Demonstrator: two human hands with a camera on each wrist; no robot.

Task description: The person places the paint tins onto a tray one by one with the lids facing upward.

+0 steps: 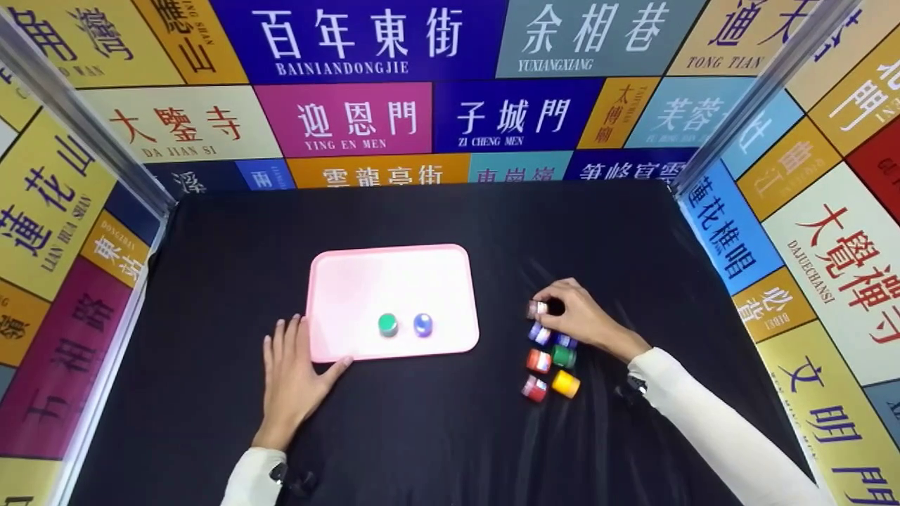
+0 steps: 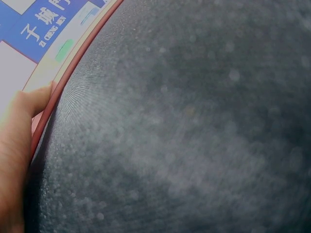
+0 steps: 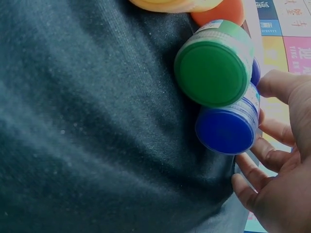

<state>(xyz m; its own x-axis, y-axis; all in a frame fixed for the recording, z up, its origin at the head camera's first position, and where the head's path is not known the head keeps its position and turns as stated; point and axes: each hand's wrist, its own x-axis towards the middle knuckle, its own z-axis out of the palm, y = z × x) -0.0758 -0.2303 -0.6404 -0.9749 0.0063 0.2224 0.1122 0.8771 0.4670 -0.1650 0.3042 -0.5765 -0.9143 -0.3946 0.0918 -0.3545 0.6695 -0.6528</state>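
Observation:
My right hand (image 1: 582, 318) has its thumb and fingers around a small brownish paint jar (image 1: 537, 309) with a pale label, at the far end of a group of jars. In the right wrist view that jar is hidden; a green jar (image 3: 211, 73) and a blue jar (image 3: 227, 128) lie on their sides near the fingers. My left hand (image 1: 290, 376) rests at the near left corner of the pink tray (image 1: 330, 281), fingers straight along its edge and thumb on the front rim. On the tray stand a green jar (image 1: 387, 325) and a blue jar (image 1: 422, 325).
Below my right hand lie a purple-blue jar (image 1: 540, 333), an orange-red jar (image 1: 538, 360), a yellow jar (image 1: 566, 384) and a dark red jar (image 1: 534, 388). Black cloth (image 1: 436, 429) covers the table. Printed panels (image 1: 351, 116) wall the back and sides.

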